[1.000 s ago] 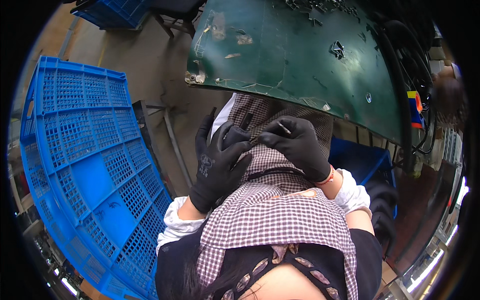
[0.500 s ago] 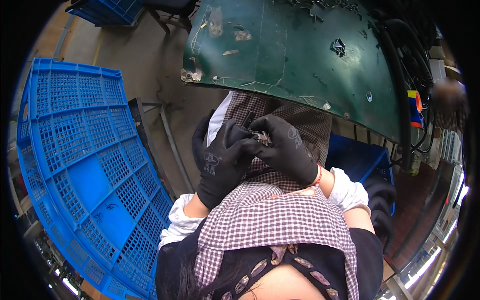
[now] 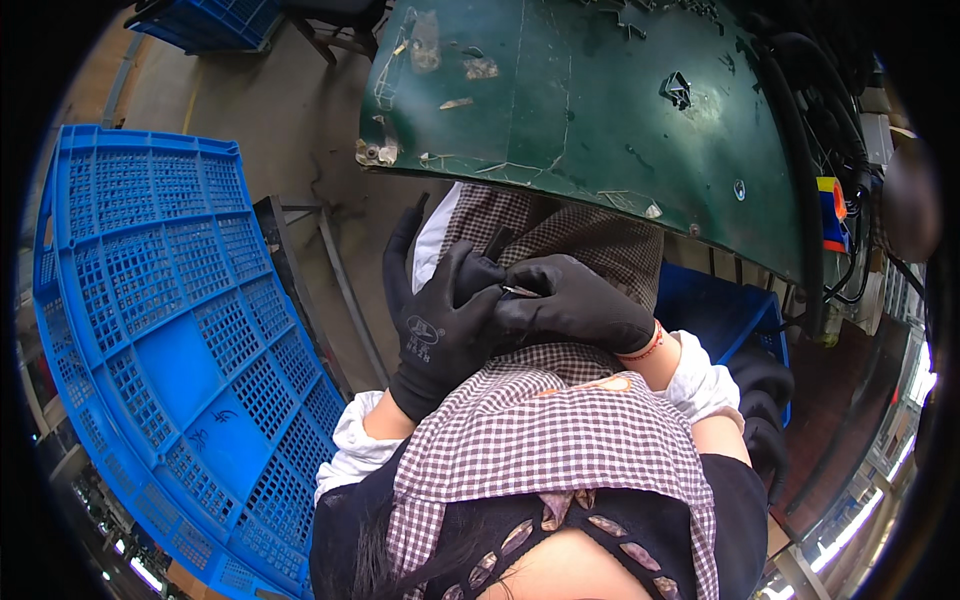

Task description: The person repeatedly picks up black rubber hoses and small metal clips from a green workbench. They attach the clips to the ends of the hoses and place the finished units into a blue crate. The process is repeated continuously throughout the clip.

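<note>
Both hands wear black work gloves and meet above my lap, over a checked apron (image 3: 550, 430). My left hand (image 3: 440, 310) is closed, with thumb and forefinger pinched and an outer finger raised away. A dark, narrow piece (image 3: 498, 241) sticks up out of its grip; most of it is hidden by the fingers. Against it, my right hand (image 3: 572, 305) is closed with its fingers curled. A small shiny metal piece (image 3: 522, 291) shows between its thumb and fingertips; its kind is too small to make out.
Ahead stands a green-topped table (image 3: 600, 120) with an angular metal bracket (image 3: 677, 91) on it and several more dark metal parts (image 3: 630, 20) at its far edge. A big blue plastic crate (image 3: 170, 360) rises at my left. Another blue bin (image 3: 715, 315) sits below the table at right.
My right hand has turned, its back now facing more upward, and its fingers are curled tighter. An outer finger of my left hand has lifted. The dark piece shows more clearly.
</note>
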Tool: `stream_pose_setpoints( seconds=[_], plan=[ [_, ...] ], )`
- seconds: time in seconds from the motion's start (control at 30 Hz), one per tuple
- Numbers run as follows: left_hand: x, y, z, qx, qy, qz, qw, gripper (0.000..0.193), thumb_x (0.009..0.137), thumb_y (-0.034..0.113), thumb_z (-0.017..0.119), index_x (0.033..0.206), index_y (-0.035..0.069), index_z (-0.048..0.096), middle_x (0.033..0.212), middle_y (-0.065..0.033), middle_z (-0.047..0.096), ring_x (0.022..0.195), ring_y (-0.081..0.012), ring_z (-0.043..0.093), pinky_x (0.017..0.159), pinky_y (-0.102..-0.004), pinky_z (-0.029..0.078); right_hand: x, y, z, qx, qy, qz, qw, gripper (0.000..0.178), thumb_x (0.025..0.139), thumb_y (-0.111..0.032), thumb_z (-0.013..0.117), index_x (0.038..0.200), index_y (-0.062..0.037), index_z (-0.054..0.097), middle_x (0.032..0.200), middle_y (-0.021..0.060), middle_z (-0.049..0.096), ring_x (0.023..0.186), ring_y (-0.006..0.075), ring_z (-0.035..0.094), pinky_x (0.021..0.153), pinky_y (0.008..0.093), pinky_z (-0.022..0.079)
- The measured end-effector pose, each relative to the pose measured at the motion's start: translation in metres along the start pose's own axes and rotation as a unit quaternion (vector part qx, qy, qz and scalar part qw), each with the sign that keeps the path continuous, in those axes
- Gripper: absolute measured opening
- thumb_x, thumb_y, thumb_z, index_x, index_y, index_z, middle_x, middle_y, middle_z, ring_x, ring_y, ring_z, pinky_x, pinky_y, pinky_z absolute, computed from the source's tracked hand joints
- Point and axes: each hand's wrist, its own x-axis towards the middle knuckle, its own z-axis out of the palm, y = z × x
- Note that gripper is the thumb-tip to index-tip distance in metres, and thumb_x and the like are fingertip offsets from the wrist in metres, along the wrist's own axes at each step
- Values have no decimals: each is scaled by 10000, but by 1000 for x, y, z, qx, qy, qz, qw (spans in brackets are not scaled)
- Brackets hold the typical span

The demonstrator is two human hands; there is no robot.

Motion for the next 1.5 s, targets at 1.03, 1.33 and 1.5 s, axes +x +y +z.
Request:
stream_pose_setpoints(
  seconds=[1.03, 1.33, 1.5],
  plan=[
    [-48, -9, -12, -87, -72, 33, 993, 589, 647, 175, 839, 1143, -21, 591, 1021, -202, 687, 874, -336, 704, 732, -396, 571, 17, -3, -41, -64, -127, 32, 989, 264, 790, -256, 797, 889, -26, 713, 672, 12, 636, 593, 80, 520, 564, 260, 433],
    [-67, -13, -2, -133, -42, 56, 989, 564, 721, 322, 797, 1127, -23, 610, 1040, -209, 686, 866, -322, 707, 678, -384, 558, 51, 24, -40, 18, -321, 83, 943, 233, 758, -199, 813, 737, -33, 651, 622, -19, 573, 567, 72, 484, 514, 240, 394],
    [-69, -18, -2, -146, -68, 58, 985, 554, 725, 341, 796, 1096, -34, 625, 1038, -210, 688, 864, -326, 705, 718, -404, 560, 55, 41, -34, 166, -389, 130, 897, 229, 778, -187, 792, 728, -21, 643, 627, -13, 583, 584, 72, 507, 518, 243, 397]
  ],
)
